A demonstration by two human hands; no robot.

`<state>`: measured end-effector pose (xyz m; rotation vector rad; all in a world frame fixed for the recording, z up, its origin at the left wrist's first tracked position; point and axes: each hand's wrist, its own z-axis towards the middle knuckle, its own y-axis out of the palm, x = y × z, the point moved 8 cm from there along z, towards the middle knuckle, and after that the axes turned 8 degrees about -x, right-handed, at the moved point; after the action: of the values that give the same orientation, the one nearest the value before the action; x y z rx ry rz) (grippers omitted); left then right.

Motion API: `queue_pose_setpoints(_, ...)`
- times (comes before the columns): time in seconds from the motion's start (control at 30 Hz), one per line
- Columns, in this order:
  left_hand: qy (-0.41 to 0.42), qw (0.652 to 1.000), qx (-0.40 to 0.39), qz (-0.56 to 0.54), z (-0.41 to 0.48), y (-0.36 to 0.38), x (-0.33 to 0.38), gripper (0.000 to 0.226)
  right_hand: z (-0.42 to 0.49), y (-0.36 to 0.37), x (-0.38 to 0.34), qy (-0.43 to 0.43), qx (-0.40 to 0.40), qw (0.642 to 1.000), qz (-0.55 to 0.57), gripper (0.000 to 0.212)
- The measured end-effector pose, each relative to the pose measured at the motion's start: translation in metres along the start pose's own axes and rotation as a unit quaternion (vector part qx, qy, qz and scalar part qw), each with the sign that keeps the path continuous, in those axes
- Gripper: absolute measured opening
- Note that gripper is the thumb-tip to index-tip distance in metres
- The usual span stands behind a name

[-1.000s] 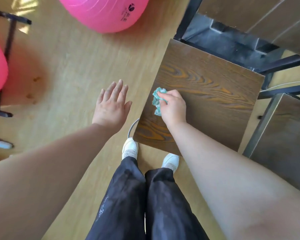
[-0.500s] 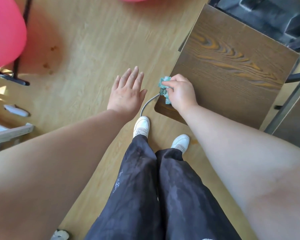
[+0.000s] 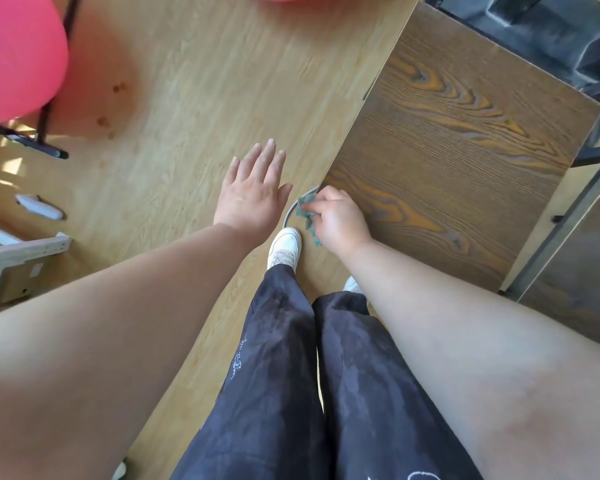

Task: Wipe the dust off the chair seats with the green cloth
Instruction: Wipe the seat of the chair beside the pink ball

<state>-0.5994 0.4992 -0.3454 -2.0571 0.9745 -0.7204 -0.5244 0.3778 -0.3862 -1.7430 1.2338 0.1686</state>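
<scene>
The green cloth (image 3: 307,216) is gripped by the right hand (image 3: 340,221) at the near corner of the chair seat (image 3: 458,150), while the left hand (image 3: 252,195) is held flat with fingers spread just beside that corner

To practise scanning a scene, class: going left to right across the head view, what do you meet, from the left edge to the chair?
In order: pink ball → left hand → green cloth → right hand → chair seat.
</scene>
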Motion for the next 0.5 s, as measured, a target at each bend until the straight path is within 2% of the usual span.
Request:
queue_pose_setpoints(0.13,-0.010,1.000,0.002,-0.006,-0.009,0.002,-0.004,0.058,-0.020,0.036,-0.002,-0.008,-0.084,0.996,-0.004,0.025)
queue_pose_setpoints(0.2,-0.011,1.000,0.005,-0.004,-0.014,0.002,-0.001,0.058,-0.037,0.046,0.006,0.012,-0.093,0.995,0.042,0.026)
queue_pose_setpoints(0.33,-0.001,1.000,-0.005,0.008,-0.021,0.005,0.017,0.059,-0.068,0.027,0.015,0.034,-0.032,0.988,0.147,0.031)
queue_pose_setpoints(0.5,0.029,1.000,-0.007,0.008,-0.018,0.002,0.065,0.058,-0.084,-0.048,0.069,0.135,0.089,0.959,0.232,0.027)
